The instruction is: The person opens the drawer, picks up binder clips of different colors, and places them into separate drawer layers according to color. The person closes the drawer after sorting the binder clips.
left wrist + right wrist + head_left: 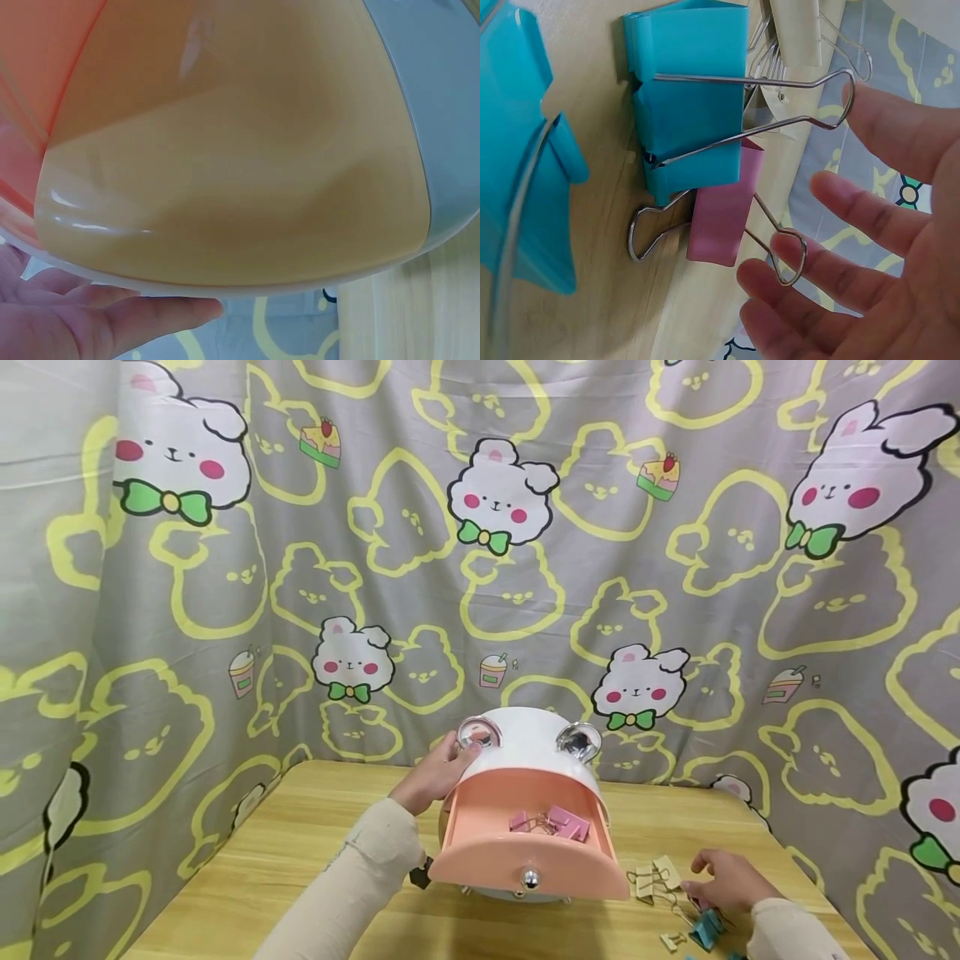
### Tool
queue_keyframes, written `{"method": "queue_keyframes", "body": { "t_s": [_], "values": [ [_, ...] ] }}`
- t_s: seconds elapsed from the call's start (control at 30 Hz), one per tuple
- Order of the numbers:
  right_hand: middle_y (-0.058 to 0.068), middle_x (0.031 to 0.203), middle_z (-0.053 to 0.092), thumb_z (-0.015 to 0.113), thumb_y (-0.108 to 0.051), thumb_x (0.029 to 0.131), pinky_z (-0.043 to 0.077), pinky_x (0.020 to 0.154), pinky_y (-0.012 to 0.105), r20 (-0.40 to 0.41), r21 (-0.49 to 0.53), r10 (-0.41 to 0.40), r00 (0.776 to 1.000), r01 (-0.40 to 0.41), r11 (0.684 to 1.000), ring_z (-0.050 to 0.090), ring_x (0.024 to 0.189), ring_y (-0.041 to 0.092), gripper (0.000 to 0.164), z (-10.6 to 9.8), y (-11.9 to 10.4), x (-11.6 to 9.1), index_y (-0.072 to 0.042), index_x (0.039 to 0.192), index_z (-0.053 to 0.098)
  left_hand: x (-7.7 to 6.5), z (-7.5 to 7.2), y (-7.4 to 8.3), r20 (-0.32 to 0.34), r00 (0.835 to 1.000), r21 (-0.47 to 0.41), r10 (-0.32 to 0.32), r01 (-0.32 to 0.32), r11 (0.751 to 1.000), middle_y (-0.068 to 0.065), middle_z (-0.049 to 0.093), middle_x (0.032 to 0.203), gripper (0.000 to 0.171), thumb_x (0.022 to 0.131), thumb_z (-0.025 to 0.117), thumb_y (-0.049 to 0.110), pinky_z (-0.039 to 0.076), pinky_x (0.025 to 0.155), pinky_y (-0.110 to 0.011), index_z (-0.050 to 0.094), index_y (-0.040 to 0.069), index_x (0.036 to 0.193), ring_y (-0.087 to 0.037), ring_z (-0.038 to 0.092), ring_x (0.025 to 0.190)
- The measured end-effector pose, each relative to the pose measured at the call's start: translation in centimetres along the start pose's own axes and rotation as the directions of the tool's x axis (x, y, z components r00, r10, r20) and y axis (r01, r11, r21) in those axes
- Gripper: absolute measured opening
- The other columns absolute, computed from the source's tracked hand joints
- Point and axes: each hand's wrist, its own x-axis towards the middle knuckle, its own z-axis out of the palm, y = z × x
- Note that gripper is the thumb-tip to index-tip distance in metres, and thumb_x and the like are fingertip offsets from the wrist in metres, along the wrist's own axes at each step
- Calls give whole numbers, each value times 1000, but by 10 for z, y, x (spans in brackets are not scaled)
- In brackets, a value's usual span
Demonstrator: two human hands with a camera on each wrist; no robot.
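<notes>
— on the wood-grain surface [337, 785], a left hand [442, 770] rests, outstretched and unclenched, against a white-topped box [521, 739]; pink clips [570, 823] lie inside its pulled-out peach drawer [487, 862].

— and the right hand [727, 881]?

— loosely spread, released, just beside a rose clip [722, 217] and a teal clip [694, 112]; whether it touches them, i cannot tell. cream clips [666, 872] lie between hand and box.

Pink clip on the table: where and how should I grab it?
I'd pinch the pink clip by the wire loop nearest your right hand, coming from that side: it juts out that way, while the blue clip hides part of the body.
</notes>
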Motion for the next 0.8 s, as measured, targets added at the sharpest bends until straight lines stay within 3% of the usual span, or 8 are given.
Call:
{"method": "queue_keyframes", "body": {
  "t_s": [0.37,0.8],
  "values": [
    [13,96,64,72,-40,87,49,72,49,6,-9,7,1000,-7,1000,60,92,39,41,1,-1,-2,-2,96,60,-1,0,-1,6,1000,-2,13,-13,1000,-11,60,106,43,102,48,41,48,79,-37,43,9,129,-22,59,90],
    [10,90,61,75,-36,85,47,64,42,21,34,24,999,-25,999,58,81,29,38,0,-7,-4,-3,97,60,1,0,-1,-7,1000,-3,3,-3,1000,-11,60,107,43,101,49,41,48,80,-37,44,9,131,-22,59,91]
  ]
}}
